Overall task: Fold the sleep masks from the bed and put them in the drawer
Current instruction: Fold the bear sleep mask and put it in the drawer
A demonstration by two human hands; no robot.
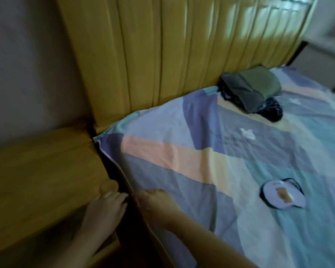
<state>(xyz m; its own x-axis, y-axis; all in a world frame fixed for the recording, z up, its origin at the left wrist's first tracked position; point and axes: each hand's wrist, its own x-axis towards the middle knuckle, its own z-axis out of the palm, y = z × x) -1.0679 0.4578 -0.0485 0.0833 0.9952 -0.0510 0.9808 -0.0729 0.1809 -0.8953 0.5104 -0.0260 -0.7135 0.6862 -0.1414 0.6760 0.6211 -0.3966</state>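
Note:
A sleep mask [282, 194], pale with a dark strap and a brown patch, lies flat on the bed [182, 157] at the right. My left hand [104, 206] rests on the yellow wooden nightstand [43, 171], its fingertips at the edge beside the dark gap. My right hand [155, 200] rests on the bed's near-left edge, fingers loosely bent on the sheet, holding nothing I can see. Both hands are far left of the mask. No drawer front shows.
A pile of folded dark clothes [251, 91] sits by the yellow padded headboard [162, 55]. A small white scrap [247, 133] lies mid-bed. A narrow dark gap [114, 176] separates nightstand and mattress. The view is blurred.

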